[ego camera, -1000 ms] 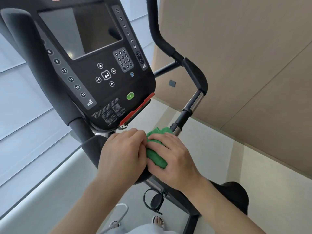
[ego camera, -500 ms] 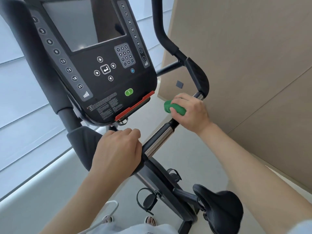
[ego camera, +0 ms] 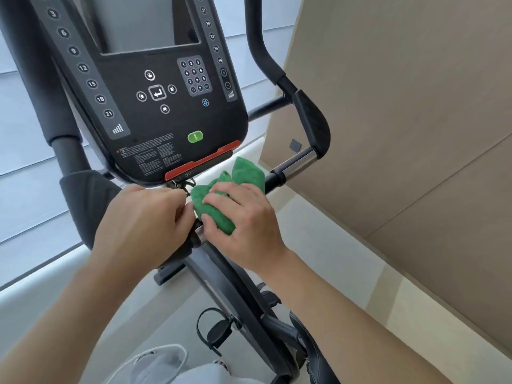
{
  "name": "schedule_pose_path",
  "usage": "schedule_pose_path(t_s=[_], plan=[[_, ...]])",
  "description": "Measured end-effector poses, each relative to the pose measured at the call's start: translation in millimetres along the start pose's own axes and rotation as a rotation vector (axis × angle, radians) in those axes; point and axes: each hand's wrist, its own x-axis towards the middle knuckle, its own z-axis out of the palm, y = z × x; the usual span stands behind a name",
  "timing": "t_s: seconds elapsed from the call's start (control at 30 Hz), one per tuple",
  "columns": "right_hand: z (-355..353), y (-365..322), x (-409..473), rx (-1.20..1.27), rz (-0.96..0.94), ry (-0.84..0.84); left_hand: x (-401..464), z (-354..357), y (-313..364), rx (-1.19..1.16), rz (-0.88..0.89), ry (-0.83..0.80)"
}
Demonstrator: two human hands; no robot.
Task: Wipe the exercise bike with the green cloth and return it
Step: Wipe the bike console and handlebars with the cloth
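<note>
Two hands work an exercise bike's handlebar (ego camera: 293, 166).
Right hand (ego camera: 243, 217) bunches the soft, light green cloth (ego camera: 243, 173); left hand (ego camera: 146, 217) curls around the bar beside it.

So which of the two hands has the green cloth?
The right hand: its fingers press the green cloth onto the handlebar. The left hand grips the bar bare.

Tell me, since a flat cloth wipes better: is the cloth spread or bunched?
Bunched. The cloth sits crumpled in lumps under the right hand on the handlebar.
</note>
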Motion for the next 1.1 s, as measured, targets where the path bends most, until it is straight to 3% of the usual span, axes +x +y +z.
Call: schedule_pose_path(t_s=[0.1, 0.3, 0.47, 0.63, 0.8, 0.97, 1.1], plan=[[-7.7, 29.9, 7.3, -0.039, -0.088, -0.016, 3.5, 7.3, 10.0, 0.012, 0.001, -0.056], [-45.3, 126.8, 37.2, -0.230, -0.072, -0.039, 0.4, 12.9, 10.0, -0.075, 0.024, 0.007], [-70.5, 173.5, 58.8, -0.302, 0.164, -0.069, 0.4, 14.4, 9.2, -0.114, 0.019, 0.026], [-64.3, 132.6, 55.0, -0.236, 0.298, -0.083, 1.5, 10.6, 14.1, -0.122, 0.015, 0.035], [-36.9, 67.9, 29.8, -0.070, 0.158, -0.208, -0.6, 9.5, 14.5, -0.093, 0.009, 0.015], [-58.8, 81.2, 28.2, -0.023, 0.097, -0.331, 0.7, 6.3, 17.0, -0.084, -0.011, -0.012], [-98.7, 85.1, 61.8, 0.058, 0.274, -0.128, 0.4, 6.6, 16.0, -0.060, -0.033, -0.040]])
